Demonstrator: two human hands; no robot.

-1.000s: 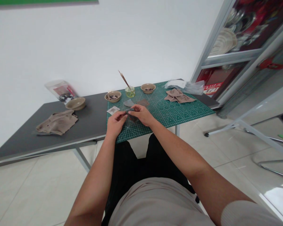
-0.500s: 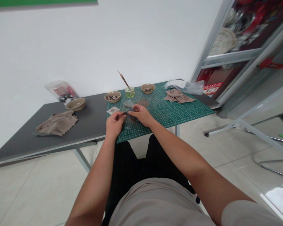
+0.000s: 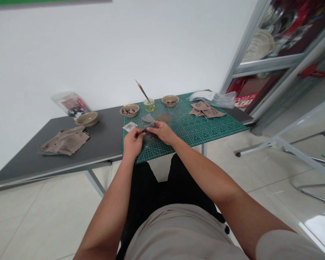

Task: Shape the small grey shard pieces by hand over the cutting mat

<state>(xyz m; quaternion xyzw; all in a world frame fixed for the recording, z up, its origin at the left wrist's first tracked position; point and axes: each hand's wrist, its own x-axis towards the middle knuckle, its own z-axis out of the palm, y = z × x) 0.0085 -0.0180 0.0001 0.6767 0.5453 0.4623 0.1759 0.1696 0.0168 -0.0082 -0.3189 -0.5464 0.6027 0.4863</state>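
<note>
Head view: tan bowl (image 3: 122,111) holds dark pieces (image 3: 129,112); glass jar (image 3: 149,106) holds greenish liquid.

Upper garment (image 3: 178,234): plain, matte, pale greige fabric, loose over the torso. Right sleeve (image 3: 283,247): lighter cream tone, soft rounded hem, ending above the elbow. Trousers (image 3: 148,191): black, matte, loose-cut, with soft folds across the thighs. Left hand (image 3: 133,142) and right hand (image 3: 164,132): bare, both forearms uncovered below the sleeves.
</note>
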